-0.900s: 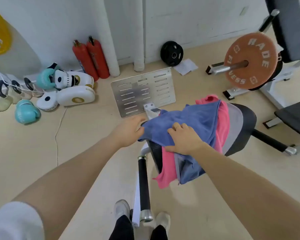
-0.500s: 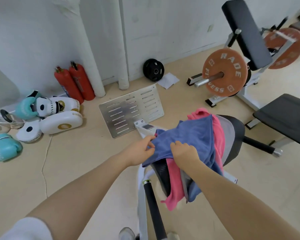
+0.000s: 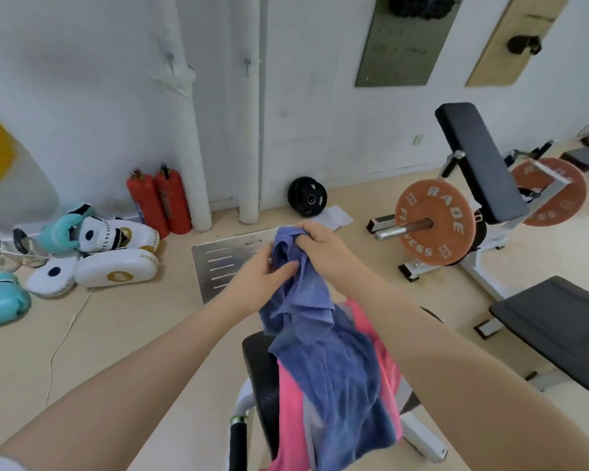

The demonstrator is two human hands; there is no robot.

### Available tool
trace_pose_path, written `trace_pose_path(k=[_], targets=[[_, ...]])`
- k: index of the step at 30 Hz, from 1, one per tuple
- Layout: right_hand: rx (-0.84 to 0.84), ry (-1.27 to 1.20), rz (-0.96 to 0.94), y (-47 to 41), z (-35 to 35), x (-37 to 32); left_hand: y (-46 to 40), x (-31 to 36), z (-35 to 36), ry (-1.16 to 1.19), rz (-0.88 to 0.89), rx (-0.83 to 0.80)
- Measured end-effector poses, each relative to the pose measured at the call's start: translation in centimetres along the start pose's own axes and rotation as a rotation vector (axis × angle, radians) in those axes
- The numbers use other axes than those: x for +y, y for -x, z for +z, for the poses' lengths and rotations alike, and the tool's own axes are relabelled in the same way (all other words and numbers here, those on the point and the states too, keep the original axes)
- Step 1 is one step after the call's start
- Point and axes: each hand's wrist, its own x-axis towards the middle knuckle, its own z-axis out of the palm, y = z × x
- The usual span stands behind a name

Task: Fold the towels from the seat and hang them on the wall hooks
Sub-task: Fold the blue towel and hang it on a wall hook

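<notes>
Soft blue terry towel [image 3: 323, 355]: bunched top edge pinched in right hand [image 3: 315, 239], left hand [image 3: 264, 278] gripping just below. Below the grip it drapes over the pink towel [image 3: 291, 416]. Best lifted clear, then corners found before folding.

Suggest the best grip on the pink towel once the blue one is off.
Probably the pink towel's hanging left edge, taken from the left: it drapes free over the black seat there, while the blue towel, held by both hands, covers its middle.

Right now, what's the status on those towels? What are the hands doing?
Both hands, left and right, grip the blue towel, bunched and lifted. Pink towel lies on the seat. Nothing folded or hung yet. Nothing blocking.
</notes>
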Motion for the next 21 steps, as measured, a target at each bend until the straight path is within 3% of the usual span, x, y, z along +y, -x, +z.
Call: trace_pose_path(k=[3, 7, 10, 13, 17, 21], targets=[[-0.084, -0.246, -0.011, -0.3, -3.2, -0.8, -0.8, 2.7, 1.4, 0.098, 0.026, 0.139], [-0.209, -0.505, -0.052, -0.8, -7.8, -0.9, -1.5, 6.0, 2.4, 0.006, 0.113, 0.292], [-0.141, -0.16, -0.168, -0.8, -9.5, -0.4, -1.9, 6.1, 2.5, -0.188, 0.084, 0.423], [-0.033, 0.18, -0.288, -0.8, -10.6, 0.3, -1.9, 5.2, 2.3, -0.366, 0.012, 0.415], [-0.018, 0.133, -0.223, -0.6, -11.3, 0.9, -0.8, 5.2, 2.6, -0.371, -0.006, 0.499], [-0.089, -0.114, -0.09, 0.5, -11.2, -0.1, 0.5, 6.0, 2.8, -0.283, 0.041, 0.633]])
